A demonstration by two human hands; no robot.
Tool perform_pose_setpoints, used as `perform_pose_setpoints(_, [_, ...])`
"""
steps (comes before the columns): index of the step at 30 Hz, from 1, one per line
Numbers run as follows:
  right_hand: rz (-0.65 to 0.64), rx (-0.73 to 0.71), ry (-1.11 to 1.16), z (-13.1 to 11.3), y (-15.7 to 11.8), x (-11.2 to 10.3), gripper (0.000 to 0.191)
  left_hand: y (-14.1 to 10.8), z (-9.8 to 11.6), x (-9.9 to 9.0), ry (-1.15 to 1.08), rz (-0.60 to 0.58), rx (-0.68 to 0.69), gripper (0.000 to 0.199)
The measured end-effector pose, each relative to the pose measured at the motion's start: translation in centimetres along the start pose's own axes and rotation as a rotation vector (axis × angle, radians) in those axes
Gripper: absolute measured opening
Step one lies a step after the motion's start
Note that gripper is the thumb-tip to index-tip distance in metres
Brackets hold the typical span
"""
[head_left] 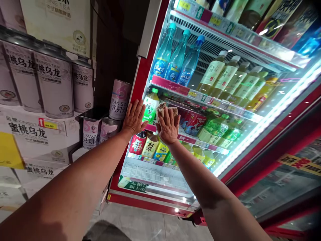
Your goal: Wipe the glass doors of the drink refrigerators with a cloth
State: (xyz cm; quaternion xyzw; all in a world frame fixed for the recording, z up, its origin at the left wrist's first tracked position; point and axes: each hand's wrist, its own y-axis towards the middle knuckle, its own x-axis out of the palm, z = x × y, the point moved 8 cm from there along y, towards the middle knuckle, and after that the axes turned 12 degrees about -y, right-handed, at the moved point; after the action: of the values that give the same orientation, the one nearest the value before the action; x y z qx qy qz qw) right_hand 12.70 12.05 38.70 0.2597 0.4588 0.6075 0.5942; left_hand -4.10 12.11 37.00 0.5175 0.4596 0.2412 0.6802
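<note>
My left hand (135,117) lies flat on the left red frame (138,83) of a glass-fronted drinks fridge, its fingers stretched out and holding nothing. Beside it, my right hand (168,126) presses a brown cloth (173,110) against the glass door, with the fingers laid over it. Part of the cloth is hidden under the palm. Behind the glass, between my hands, stands a green tea bottle (150,106). Red drink packs (193,122) sit on the same shelf, right of the cloth.
Several blue bottles (168,63) and pale tea bottles (213,73) stand on the shelf above. Large pink cans (54,83) and stacked cartons (37,134) crowd the left side. A second red-framed fridge (281,180) adjoins on the right. Grey floor tiles (147,221) lie below.
</note>
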Motion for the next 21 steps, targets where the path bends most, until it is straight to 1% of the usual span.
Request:
perform_pose_setpoints(2, [-0.021, 0.003, 0.022, -1.5, 0.6, 0.3, 0.056, 0.0, 0.0, 0.0, 0.005, -0.01, 0.004, 0.081])
perform_pose_setpoints(5, [-0.056, -0.117, 0.035, -3.3, 0.3, 0.3, 0.056, 0.0, 0.0, 0.0, 0.012, -0.024, -0.005, 0.075])
perform_pose_setpoints(7, [-0.081, -0.21, 0.041, -3.5, 0.0, 0.2, 0.057, 0.0, 0.2, -0.2, 0.021, -0.024, -0.013, 0.072])
perform_pose_setpoints(8, [-0.089, -0.229, 0.041, -3.2, 0.1, 0.2, 0.058, 0.0, 0.2, -0.3, 0.023, -0.021, -0.015, 0.071])
perform_pose_setpoints(10, [-0.082, -0.194, 0.029, -2.0, 0.8, 0.0, 0.058, 0.0, 0.3, -0.3, 0.015, -0.015, -0.017, 0.071])
perform_pose_setpoints(12, [-0.074, -0.1, 0.013, -1.2, 2.3, 0.0, 0.059, 0.0, 0.3, -0.3, -0.006, 0.0, -0.015, 0.072])
perform_pose_setpoints(13, [-0.079, -0.057, 0.012, -1.2, 3.0, 0.1, 0.06, 0.0, 0.3, -0.3, -0.017, 0.011, -0.013, 0.072])
perform_pose_setpoints(15, [-0.104, -0.019, 0.03, -2.0, 4.0, 0.4, 0.061, -0.1, 0.2, -0.3, -0.042, 0.035, -0.01, 0.071])
perform_pose_setpoints(18, [-0.14, -0.067, 0.075, -3.9, 3.9, 0.8, 0.061, -0.2, -0.1, -0.3, -0.072, 0.068, -0.018, 0.07])
perform_pose_setpoints(21, [-0.175, -0.217, 0.107, -4.9, 2.5, 0.8, 0.062, -0.4, -0.3, -0.4, -0.074, 0.076, -0.025, 0.075])
